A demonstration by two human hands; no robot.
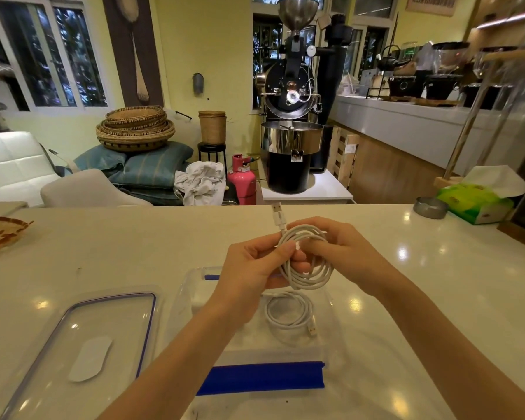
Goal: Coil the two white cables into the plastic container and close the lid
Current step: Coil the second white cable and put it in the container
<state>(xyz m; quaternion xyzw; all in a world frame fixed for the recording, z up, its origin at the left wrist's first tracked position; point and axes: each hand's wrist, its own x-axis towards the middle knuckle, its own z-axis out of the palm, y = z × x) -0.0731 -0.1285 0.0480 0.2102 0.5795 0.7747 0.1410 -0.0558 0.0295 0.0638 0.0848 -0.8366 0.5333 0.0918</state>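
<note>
Fingers of the left hand [249, 268] and right hand [340, 253] pinch the second coiled cable [308, 262]; keep loops tight, lowering them beside the first cable [288, 313] inside the container [188, 286] just beneath.

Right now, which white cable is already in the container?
The smaller coil lying in the clear container; the other coil is held above it by both hands.

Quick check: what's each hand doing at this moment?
Left hand: grips the coiled white cable, thumb pinching its loops.
Right hand: fingers curled through the same coil, holding it.
</note>
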